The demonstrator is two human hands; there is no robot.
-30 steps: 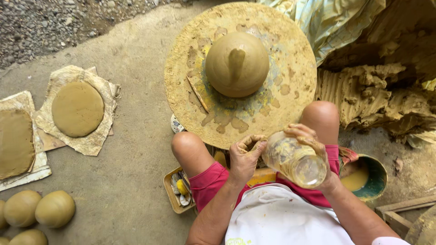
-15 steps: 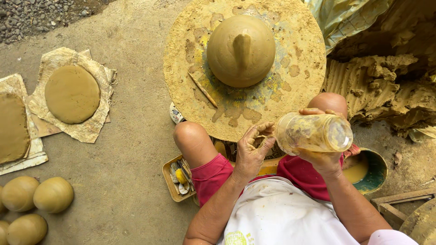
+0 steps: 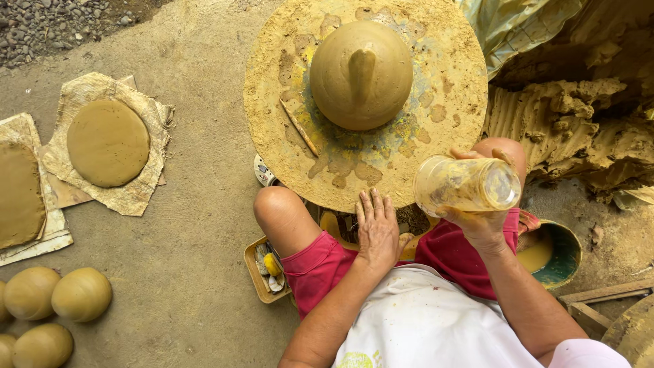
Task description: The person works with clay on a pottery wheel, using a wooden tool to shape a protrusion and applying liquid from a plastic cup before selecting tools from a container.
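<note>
My right hand (image 3: 480,221) wrapped around clear plastic jar (image 3: 466,184), jar tipped sideways, mouth pointing right, held above my right knee, just off near-right edge of wheel (image 3: 436,102). My left hand (image 3: 377,228) open, fingers flat and spread, holding nothing, resting at near rim of wheel between my knees. Domed clay lump (image 3: 361,73) sits centre of wheel, wooden stick (image 3: 298,127) lying to its left. Flat clay disc (image 3: 107,142) on paper, far left. Clay balls (image 3: 61,300) near left on ground. Green bowl (image 3: 569,255) at right, beside my leg

Flat clay discs (image 3: 107,143) on paper, clay balls (image 3: 58,296), gravel (image 3: 48,24), green bucket (image 3: 569,255)
</note>
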